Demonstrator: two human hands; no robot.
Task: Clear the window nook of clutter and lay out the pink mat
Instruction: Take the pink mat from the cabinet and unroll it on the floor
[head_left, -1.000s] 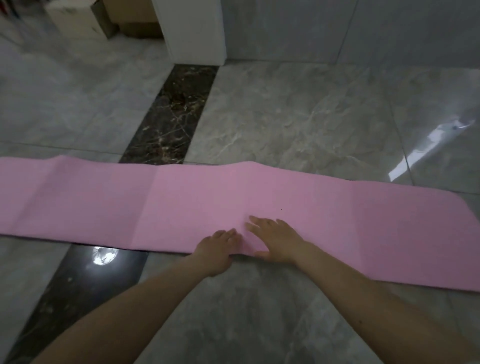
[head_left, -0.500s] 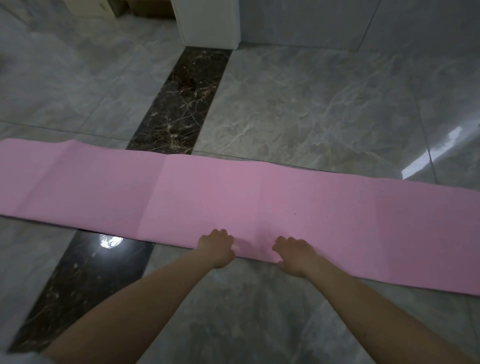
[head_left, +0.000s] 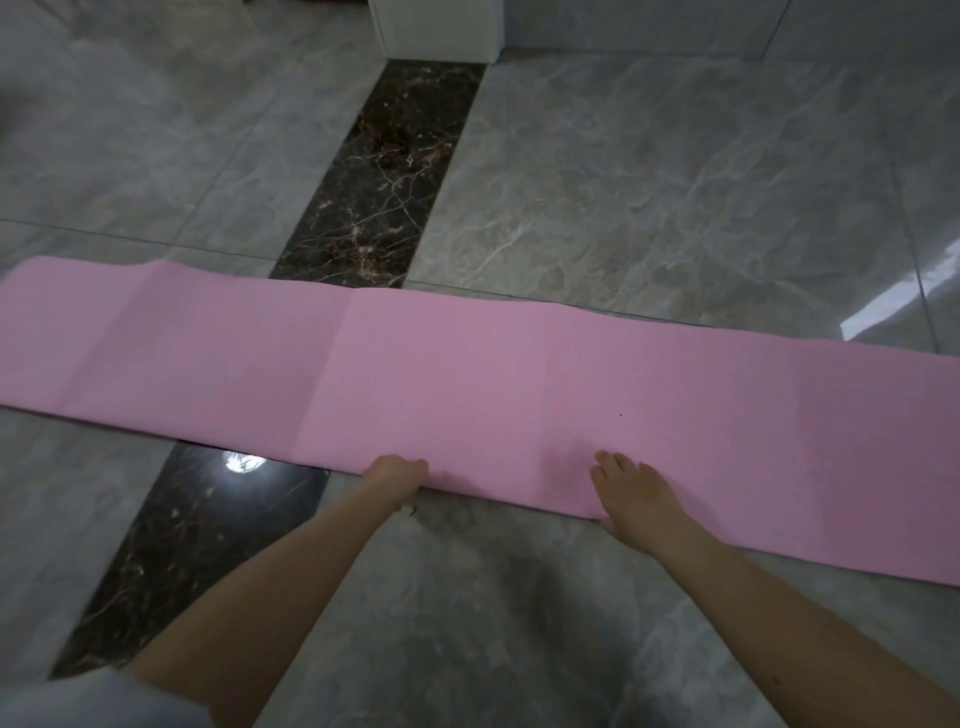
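The pink mat (head_left: 467, 384) lies unfolded across the grey floor (head_left: 675, 182), running left to right over a dark marble strip (head_left: 384, 171). The left hand (head_left: 397, 475) curls over the mat's near edge and seems to grip it. The right hand (head_left: 636, 499) rests flat on the mat, fingers spread, thumb at the edge. The mat looks thin, light and soft, with fold creases; the near edge seems best to take hold of.

You had lots of bare floor (head_left: 649, 171) above the pink mat (head_left: 467, 374), across the middle of the frame. Only a white post (head_left: 436, 26) stood at the top middle. More bare floor lay below the mat.
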